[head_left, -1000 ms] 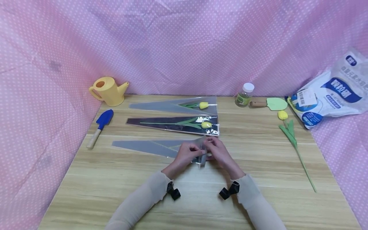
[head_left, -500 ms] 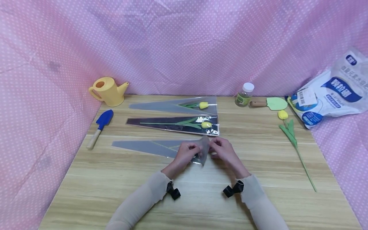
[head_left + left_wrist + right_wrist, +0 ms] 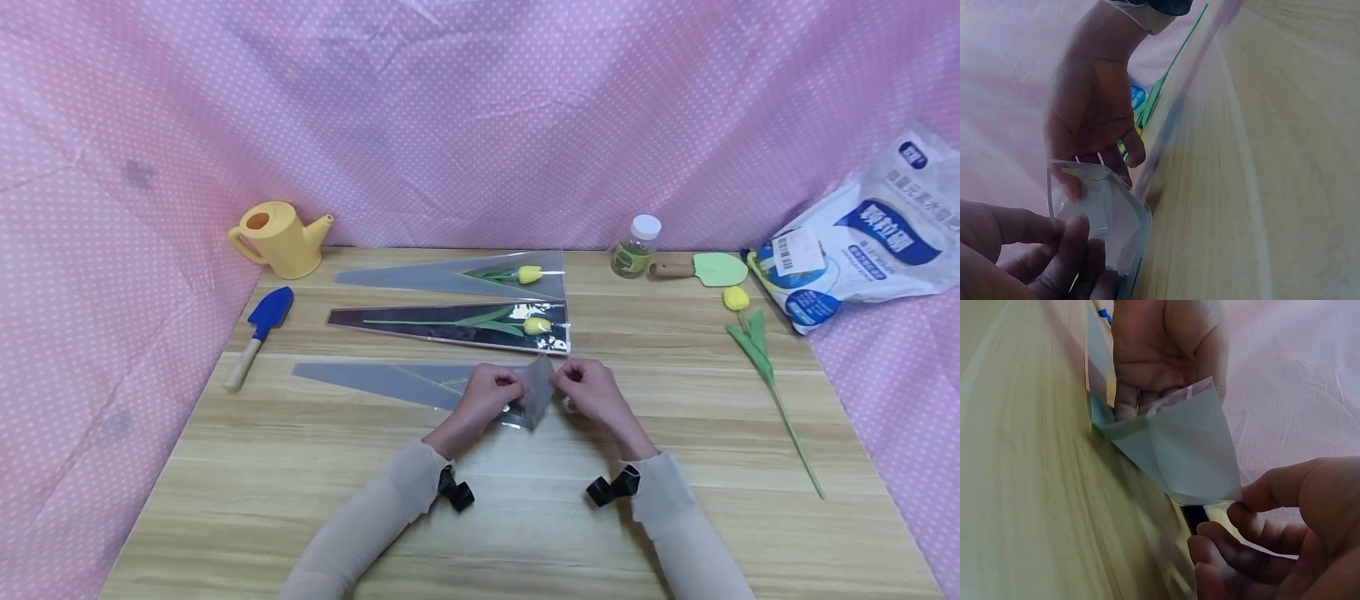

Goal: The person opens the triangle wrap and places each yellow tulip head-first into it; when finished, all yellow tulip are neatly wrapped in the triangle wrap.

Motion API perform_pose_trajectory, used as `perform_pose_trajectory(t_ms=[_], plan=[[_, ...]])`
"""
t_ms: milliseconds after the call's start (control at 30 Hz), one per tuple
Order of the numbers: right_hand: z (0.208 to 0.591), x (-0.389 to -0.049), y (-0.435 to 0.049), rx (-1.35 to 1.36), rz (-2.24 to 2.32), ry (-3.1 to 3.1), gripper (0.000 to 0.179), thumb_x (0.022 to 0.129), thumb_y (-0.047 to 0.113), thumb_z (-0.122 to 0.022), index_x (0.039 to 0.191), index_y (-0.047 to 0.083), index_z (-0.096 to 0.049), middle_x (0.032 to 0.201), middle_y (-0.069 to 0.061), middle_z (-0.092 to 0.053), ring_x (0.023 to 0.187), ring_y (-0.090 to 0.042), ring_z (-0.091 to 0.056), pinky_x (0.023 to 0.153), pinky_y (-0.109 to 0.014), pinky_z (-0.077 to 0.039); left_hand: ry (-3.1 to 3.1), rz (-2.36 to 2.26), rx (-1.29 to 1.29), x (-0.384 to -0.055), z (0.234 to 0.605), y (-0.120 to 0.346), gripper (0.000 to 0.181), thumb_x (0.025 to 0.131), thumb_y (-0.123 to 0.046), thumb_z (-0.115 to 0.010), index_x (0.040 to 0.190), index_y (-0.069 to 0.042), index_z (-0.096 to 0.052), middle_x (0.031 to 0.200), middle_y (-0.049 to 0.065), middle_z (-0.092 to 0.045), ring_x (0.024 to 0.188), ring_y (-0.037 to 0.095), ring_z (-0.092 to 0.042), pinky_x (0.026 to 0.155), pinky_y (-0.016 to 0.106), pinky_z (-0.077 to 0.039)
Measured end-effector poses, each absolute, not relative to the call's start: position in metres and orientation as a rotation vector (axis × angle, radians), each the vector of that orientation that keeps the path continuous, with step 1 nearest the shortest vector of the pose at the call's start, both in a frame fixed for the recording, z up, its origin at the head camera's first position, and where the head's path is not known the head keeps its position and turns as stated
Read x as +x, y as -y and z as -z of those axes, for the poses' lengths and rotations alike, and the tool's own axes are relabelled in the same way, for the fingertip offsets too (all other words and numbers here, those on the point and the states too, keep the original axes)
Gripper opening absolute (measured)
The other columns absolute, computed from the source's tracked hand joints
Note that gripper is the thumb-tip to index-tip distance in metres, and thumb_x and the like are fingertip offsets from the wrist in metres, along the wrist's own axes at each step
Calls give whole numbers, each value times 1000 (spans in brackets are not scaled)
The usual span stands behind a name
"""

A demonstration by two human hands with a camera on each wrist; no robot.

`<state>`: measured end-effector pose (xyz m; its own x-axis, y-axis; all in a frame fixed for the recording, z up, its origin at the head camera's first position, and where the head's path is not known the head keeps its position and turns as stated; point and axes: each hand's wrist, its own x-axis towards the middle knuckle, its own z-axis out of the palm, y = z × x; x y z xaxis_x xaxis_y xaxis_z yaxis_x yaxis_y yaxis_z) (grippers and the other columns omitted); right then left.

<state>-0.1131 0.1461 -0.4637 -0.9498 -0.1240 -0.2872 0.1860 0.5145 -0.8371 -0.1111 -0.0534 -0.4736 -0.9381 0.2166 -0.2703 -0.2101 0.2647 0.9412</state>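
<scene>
A long tapered grey flower sleeve [image 3: 367, 383] of clear and frosted film lies nearest the person, its wide end lifted at the right. My left hand [image 3: 483, 396] pinches the film edge by that wide end; in the left wrist view its thumb and finger [image 3: 1072, 240] meet on the clear layer. With thumb and forefinger, my right hand [image 3: 592, 392] pinches a corner of the raised grey flap [image 3: 1191, 450]. Behind lie a dark sleeve [image 3: 405, 325] holding a yellow tulip [image 3: 536, 326] and a grey sleeve [image 3: 397, 279] holding another tulip [image 3: 529, 274].
A loose yellow tulip [image 3: 761, 358] lies at the right of the wooden table [image 3: 300, 500]. At the left are a yellow watering can [image 3: 281, 242] and a blue trowel [image 3: 262, 333]. A jar [image 3: 636, 246], a green trowel [image 3: 712, 269] and a white bag [image 3: 862, 242] stand or lie behind.
My right hand has moved a little to the right, drawing the grey flap out from folded to more spread. The left hand has stayed nearly in place.
</scene>
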Motion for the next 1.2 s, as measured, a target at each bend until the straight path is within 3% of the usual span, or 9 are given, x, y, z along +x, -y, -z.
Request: perform_pose_trajectory(t_ms=[167, 400, 933, 1200], plan=[[464, -114, -151, 48, 1308, -2508, 16, 94, 17, -60, 90, 4, -69, 81, -6, -65, 63, -14, -53, 55, -26, -45, -2163, -1737, -34, -112, 474, 53, 10, 83, -1, -67, 88, 4, -74, 85, 14, -75, 65, 7, -65, 70, 21, -54], [464, -116, -155, 27, 1230, -2541, 16, 94, 18, -61, 92, 4, -69, 78, -6, -64, 63, -15, -53, 55, -26, -43, -2194, -1722, -64, -114, 474, 50, 7, 81, 1, -64, 83, 2, -71, 66, 4, -68, 58, 9, -62, 61, 21, -50], [455, -113, -157, -87, 1320, -2521, 23, 98, 25, -61, 107, 5, -68, 92, -14, -71, 76, -20, -64, 64, -27, -53, -2246, -1690, -30, -114, 476, 49, 7, 81, 0, -63, 77, 0, -69, 64, 9, -69, 55, 11, -62, 57, 20, -48], [438, -116, -204, -26, 1281, -2760, 32, 99, 25, -60, 117, -2, -66, 107, -22, -71, 93, -30, -66, 77, -27, -52, -2232, -1711, 15, -114, 477, 49, 8, 82, 2, -62, 77, 2, -68, 61, 5, -67, 54, 9, -60, 57, 21, -48]])
